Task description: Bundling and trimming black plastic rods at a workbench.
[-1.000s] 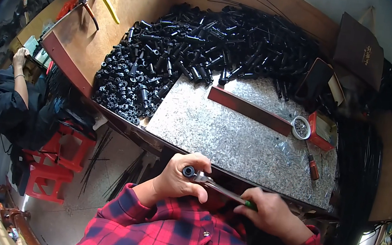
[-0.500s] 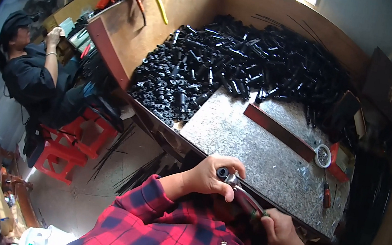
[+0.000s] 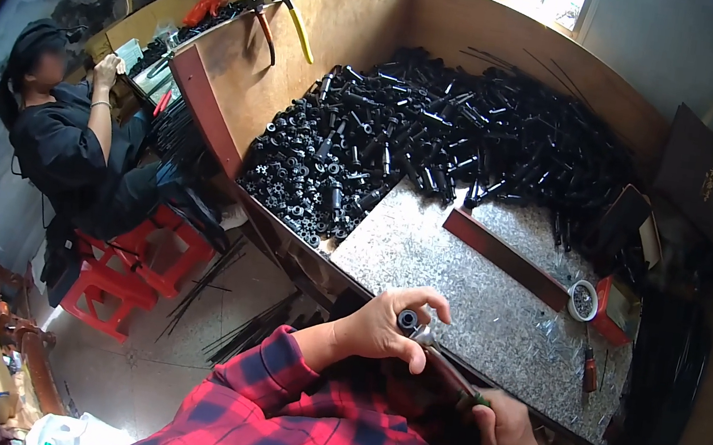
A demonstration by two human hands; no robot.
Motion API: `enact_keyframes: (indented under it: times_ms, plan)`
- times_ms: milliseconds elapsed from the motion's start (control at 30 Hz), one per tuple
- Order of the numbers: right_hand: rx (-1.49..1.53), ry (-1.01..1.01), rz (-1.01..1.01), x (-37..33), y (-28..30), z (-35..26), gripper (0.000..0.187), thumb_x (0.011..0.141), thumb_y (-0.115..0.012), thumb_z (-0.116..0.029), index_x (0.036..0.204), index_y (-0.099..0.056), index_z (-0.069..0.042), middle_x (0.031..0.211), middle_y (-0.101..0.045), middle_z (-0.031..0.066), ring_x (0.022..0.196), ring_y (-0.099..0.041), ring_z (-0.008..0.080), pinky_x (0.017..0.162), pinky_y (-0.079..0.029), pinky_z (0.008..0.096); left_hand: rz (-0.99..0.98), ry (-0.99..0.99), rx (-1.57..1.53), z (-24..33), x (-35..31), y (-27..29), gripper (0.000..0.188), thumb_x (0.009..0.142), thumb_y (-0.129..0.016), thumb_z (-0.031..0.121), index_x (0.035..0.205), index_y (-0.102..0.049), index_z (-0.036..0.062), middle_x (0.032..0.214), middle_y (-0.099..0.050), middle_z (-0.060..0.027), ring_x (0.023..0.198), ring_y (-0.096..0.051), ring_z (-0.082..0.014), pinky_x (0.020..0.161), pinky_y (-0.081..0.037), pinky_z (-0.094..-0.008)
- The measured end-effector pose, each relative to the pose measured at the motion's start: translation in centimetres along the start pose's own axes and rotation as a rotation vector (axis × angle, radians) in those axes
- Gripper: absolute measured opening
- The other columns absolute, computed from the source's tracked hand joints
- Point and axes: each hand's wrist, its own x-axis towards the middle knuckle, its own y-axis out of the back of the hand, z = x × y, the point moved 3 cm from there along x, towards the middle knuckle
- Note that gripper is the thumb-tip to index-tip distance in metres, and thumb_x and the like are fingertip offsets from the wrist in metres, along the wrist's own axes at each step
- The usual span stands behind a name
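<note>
My left hand (image 3: pixel 379 325) is curled around a short black tubular part (image 3: pixel 407 319). Its open round end faces up, while the thumb and forefinger curve apart beside it. At the lower right my right hand (image 3: pixel 513 432) is wrapped round the handles of a plier-like tool (image 3: pixel 452 375). The metal head of this tool meets the part by my left palm; its jaws are mostly hidden. Both hands are in front of the near edge of the speckled grey worktop (image 3: pixel 434 251).
A big heap of black parts (image 3: pixel 478 121) fills the wooden-walled bench's back. On the worktop lie a reddish-brown bar (image 3: pixel 505 258), a white cup of small bits (image 3: pixel 582 301), a red box (image 3: pixel 615 311) and a screwdriver (image 3: pixel 591 370). Pincers (image 3: pixel 293 21) hang left; a co-worker (image 3: pixel 72 122) sits beyond.
The tool's handles seem closer together, and its bright metal edge no longer shows. Both hands stay nearly in place; the whole view has shifted slightly.
</note>
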Motion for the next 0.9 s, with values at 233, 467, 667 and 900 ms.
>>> enact_keyframes:
  times_ms: [233, 467, 667, 900]
  plan:
    - [0.959, -0.557, -0.607, -1.1, -2.4, 2.7, 0.022, 0.090, -0.060, -0.022, 0.097, -0.055, -0.002, 0.073, -0.064, 0.0085, 0.059, -0.062, 0.0162, 0.052, -0.048, 0.0275, -0.224, 0.014, 0.066, -0.1, 0.2, -0.7, 0.044, 0.058, -0.087, 0.034, 0.079, -0.066, 0.0026, 0.077, -0.065, -0.0047, 0.073, -0.062, -0.0140, 0.065, -0.046, -0.0259]
    - [-0.355, -0.036, 0.038, 1.2, 0.4, -0.8, 0.062, 0.066, -0.062, 0.000, 0.125, -0.041, 0.001, 0.101, -0.052, 0.0197, 0.089, -0.055, 0.0370, 0.079, -0.047, 0.0406, -0.088, 0.022, 0.177, -0.4, 0.4, -1.2, 0.051, 0.056, -0.086, 0.040, 0.083, -0.063, 0.0026, 0.075, -0.060, -0.0033, 0.070, -0.057, -0.0122, 0.064, -0.044, -0.0247]
    - [-0.384, 0.096, 0.018, 1.5, 1.9, -1.6, 0.067, 0.065, -0.056, 0.006, 0.129, -0.038, 0.002, 0.098, -0.050, 0.0188, 0.089, -0.054, 0.0367, 0.078, -0.045, 0.0417, -0.108, -0.042, 0.221, -0.7, 0.3, -1.8, 0.065, 0.053, -0.084, 0.048, 0.092, -0.060, 0.0025, 0.084, -0.058, -0.0025, 0.073, -0.055, -0.0102, 0.064, -0.044, -0.0241]
    - [-0.333, 0.024, 0.009, 1.4, 1.4, -0.5, 0.066, 0.065, -0.054, 0.007, 0.129, -0.039, -0.001, 0.097, -0.050, 0.0191, 0.082, -0.054, 0.0361, 0.072, -0.046, 0.0421, 0.023, 0.027, 0.101, -1.2, 0.1, -2.3, 0.060, 0.054, -0.086, 0.044, 0.090, -0.061, 0.0026, 0.083, -0.058, -0.0010, 0.074, -0.055, -0.0090, 0.066, -0.044, -0.0235]
